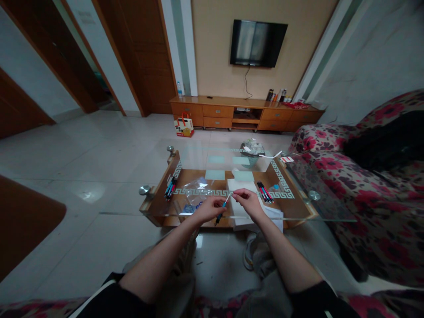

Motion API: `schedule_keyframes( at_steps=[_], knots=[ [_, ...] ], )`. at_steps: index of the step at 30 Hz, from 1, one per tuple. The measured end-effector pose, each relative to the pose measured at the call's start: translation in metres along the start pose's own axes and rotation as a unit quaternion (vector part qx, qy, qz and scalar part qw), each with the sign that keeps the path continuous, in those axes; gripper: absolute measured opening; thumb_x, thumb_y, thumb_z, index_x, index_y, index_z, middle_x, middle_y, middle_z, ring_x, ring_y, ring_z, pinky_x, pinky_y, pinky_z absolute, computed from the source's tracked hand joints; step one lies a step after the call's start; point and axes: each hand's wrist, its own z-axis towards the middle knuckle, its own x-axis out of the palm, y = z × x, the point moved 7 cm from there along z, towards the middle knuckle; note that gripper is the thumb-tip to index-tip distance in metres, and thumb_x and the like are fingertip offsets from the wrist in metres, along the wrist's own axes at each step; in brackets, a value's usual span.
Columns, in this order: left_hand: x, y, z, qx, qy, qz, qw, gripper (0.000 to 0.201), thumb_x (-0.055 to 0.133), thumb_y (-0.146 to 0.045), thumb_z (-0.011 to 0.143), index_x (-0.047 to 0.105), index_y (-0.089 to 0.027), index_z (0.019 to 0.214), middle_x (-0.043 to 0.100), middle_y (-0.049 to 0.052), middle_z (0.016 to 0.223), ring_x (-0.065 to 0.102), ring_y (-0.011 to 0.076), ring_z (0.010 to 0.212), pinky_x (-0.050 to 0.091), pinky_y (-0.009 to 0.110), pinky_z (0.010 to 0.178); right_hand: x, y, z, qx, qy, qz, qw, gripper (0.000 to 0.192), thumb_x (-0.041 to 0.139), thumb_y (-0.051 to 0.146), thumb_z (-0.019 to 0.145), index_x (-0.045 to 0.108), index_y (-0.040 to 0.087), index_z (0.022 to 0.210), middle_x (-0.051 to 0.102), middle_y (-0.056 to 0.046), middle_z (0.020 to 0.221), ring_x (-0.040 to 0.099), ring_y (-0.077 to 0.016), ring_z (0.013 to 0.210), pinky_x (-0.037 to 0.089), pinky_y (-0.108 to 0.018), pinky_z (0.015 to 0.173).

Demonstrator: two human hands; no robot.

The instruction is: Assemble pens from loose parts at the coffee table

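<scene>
Above the near edge of the glass coffee table (129,215), my left hand (212,208) is closed on a blue pen (224,206) with a dark lower end. The pen slants, its thin pale end pointing up toward my right hand (248,202). My right fingers are pinched together at that end; what they grip is too small to make out. A bundle of pens (170,187) lies to the left. Another bundle of red and dark pens (265,192) is on the right. Clear plastic bags (195,187) lie left of my hands.
A white box (239,210) and white papers (275,215) are under my right forearm. A bin or basket with a plastic liner (252,147) stands at the table's far side. The flowered sofa (318,190) is on the right; a paper bag (184,126) stands by the TV cabinet (217,111).
</scene>
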Motion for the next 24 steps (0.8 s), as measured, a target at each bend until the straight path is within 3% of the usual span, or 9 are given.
schedule_keyframes(
  at_steps=[4,10,24],
  knots=[
    [0.003,-0.002,-0.001,0.0,0.02,0.02,1.0,0.038,0.071,-0.029,0.073,0.073,-0.013,0.108,0.062,0.001,0.067,0.056,0.012,0.059,0.043,0.021,0.054,0.001,0.007,-0.002,0.016,-0.016,0.013,1.0,0.045,0.08,0.05,0.068,0.072,0.016,0.096,0.069,-0.005,0.076,0.057,-0.0148,0.066,0.042,-0.025,0.055],
    [0.003,-0.002,-0.001,0.011,0.034,0.042,0.998,0.037,0.07,-0.031,0.075,0.074,-0.015,0.108,0.063,0.001,0.068,0.054,0.0117,0.06,0.042,0.021,0.055,0.0,0.015,-0.004,0.013,-0.02,0.014,1.0,0.043,0.078,0.048,0.071,0.073,0.015,0.098,0.068,-0.004,0.075,0.055,-0.0138,0.065,0.04,-0.025,0.056],
    [0.006,-0.001,-0.001,0.013,0.043,0.033,0.998,0.036,0.07,-0.028,0.076,0.075,-0.016,0.109,0.066,0.002,0.068,0.057,0.0122,0.06,0.042,0.02,0.055,0.003,0.006,-0.003,0.007,0.008,0.003,1.0,0.041,0.077,0.048,0.072,0.074,0.017,0.099,0.07,-0.005,0.079,0.058,-0.0153,0.068,0.04,-0.025,0.055]
  ],
)
